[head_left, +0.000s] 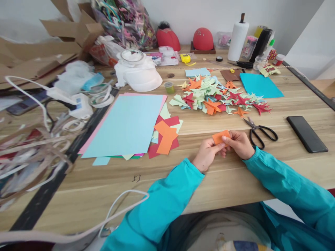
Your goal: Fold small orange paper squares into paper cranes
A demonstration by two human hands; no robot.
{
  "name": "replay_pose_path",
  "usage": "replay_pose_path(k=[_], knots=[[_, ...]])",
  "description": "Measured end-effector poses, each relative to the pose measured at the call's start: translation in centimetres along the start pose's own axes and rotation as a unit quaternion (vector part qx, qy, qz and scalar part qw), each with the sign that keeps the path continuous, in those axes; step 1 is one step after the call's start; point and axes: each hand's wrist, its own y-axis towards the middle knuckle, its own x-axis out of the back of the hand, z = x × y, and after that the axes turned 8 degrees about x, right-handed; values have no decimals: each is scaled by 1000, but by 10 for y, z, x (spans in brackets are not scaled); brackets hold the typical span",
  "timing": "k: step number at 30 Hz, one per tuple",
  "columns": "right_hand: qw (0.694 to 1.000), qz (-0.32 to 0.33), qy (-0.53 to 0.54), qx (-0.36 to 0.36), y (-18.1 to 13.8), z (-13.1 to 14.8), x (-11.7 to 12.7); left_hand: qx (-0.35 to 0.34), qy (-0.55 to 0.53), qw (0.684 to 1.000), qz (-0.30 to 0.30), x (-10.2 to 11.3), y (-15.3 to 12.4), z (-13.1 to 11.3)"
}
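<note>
A small piece of orange paper (220,136) is pinched between my two hands over the front of the wooden table. My left hand (206,153) grips its lower left side, with the thumb on top. The fingers of my right hand (240,143) close on its right edge, thumb pressed on the paper. Beyond my hands lies a heap of folded paper pieces (209,92) in pale green, orange, red and blue. Left of my hands are loose orange paper pieces (167,137) and red paper pieces (152,151). Black-handled scissors (264,131) lie just past my right hand.
A stack of coloured sheets topped by light blue paper (125,122) lies to the left. A black phone (306,134) rests at the right. Behind the heap are a turquoise sheet (261,85) and a yellow tape measure (185,58). A white cable (112,212) crosses the front left.
</note>
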Motion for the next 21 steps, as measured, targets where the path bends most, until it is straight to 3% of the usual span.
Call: replay_pose_path(k=[10,18,21], knots=[[998,-61,-12,-31,3,0,3,-13,11,1000,10,-3,-5,-2],[1000,21,0,-17,2,6,1,-11,46,999,0,-1,-4,-2],[1000,3,-3,-24,0,6,0,-11,60,998,4,-2,-4,-3]])
